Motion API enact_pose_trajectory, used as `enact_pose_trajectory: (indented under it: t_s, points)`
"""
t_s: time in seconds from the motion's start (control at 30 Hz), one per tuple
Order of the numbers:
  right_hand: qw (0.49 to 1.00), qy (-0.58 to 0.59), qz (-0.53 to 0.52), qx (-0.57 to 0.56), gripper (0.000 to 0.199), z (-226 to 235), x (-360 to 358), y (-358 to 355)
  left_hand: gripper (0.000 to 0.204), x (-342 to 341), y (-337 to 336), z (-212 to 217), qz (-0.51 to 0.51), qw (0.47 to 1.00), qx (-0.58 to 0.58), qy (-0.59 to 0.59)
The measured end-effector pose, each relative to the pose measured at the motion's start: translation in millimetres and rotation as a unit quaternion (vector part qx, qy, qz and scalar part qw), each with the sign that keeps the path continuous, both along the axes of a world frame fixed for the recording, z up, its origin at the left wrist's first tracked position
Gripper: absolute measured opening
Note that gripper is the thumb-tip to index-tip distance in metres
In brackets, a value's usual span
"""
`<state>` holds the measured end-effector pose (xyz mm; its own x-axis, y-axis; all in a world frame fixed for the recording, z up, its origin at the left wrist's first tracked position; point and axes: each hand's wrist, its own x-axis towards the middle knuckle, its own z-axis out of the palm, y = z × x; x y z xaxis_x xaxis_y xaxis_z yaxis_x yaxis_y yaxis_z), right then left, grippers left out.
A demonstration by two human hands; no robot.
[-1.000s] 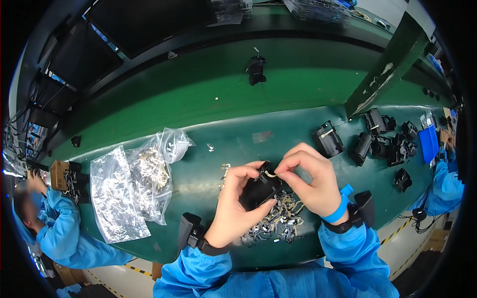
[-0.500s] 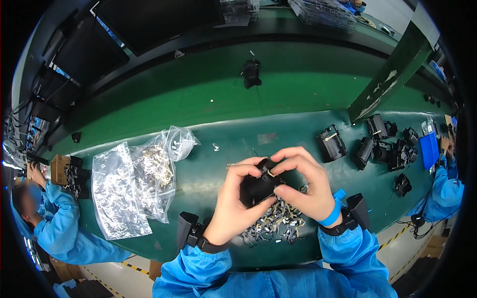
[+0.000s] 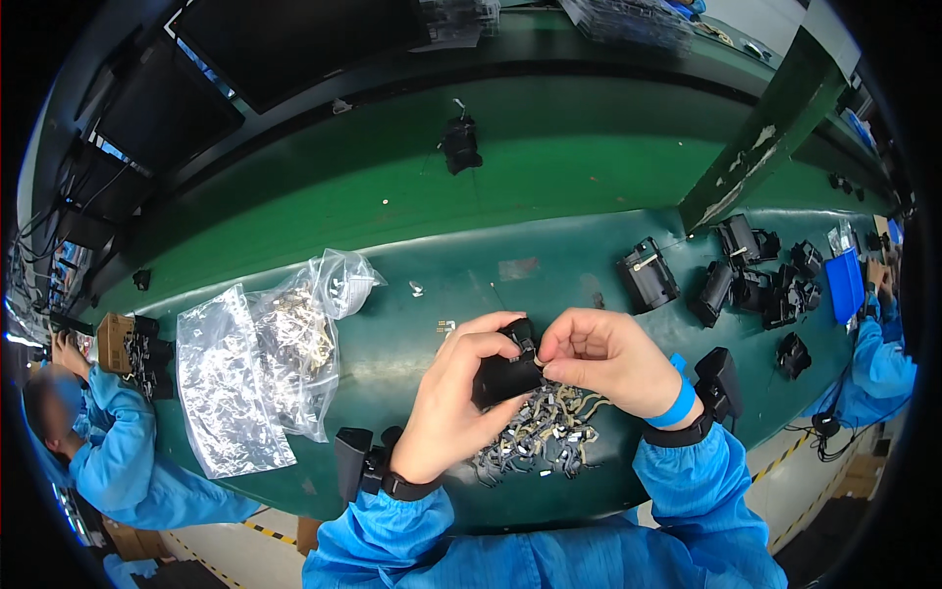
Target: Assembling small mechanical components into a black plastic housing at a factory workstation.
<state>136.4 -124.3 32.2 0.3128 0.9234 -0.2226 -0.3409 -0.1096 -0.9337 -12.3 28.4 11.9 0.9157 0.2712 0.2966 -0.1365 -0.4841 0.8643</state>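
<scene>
My left hand [image 3: 446, 407] is wrapped around a black plastic housing [image 3: 506, 379], thumb below and fingers over its upper side. At the housing's right edge, my right hand [image 3: 616, 368] has thumb and index finger pinched together. Whatever sits between those fingertips is too small to make out. Just beneath the hands lies a pile of short cables [image 3: 549, 437] with small pale connectors, in tan and grey, partly covered by my left hand and the housing.
Clear plastic bags [image 3: 235, 393] of small parts lie at left. Several black housings [image 3: 756, 285] cluster at right near a blue tray [image 3: 845, 290]; one more part [image 3: 461, 142] is on the far ledge. A green post [image 3: 746, 147] rises at back right. Other people sit at both sides.
My right hand's fingers have left the top of the housing and now pinch at its right edge, the hand turned more sideways. My left hand keeps its hold.
</scene>
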Motion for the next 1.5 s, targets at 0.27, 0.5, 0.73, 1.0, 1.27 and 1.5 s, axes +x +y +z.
enact_pose_trajectory:
  t_s: [0.27, 0.5, 0.73, 1.0, 1.27, 1.5]
  points:
    - [0.821, -0.544, -0.144, 0.092, 0.015, -1, -10, 10, 0.055, 0, -6, 0, -0.009, 0.986, -0.163, 0.017]
    - [0.684, -0.685, -0.187, 0.164, 0.033, -9, -11, 13, 0.058, -1, -3, -3, -0.064, 0.903, -0.423, 0.032]
    - [0.831, -0.522, -0.135, 0.135, 0.029, 0, -15, 13, 0.057, -1, -3, -1, 0.000, 0.945, -0.328, -0.007]
    - [0.959, -0.192, -0.129, 0.165, 0.034, -15, -29, 17, 0.020, -4, -2, -6, -0.007, 0.939, -0.338, -0.058]
    - [0.969, -0.146, -0.096, 0.177, 0.035, -22, -32, 17, 0.005, -4, -9, -1, 0.029, 0.931, -0.362, -0.035]
    - [0.949, -0.248, -0.130, 0.142, 0.030, -23, -33, 17, 0.006, -5, -3, 4, 0.130, 0.989, -0.060, -0.023]
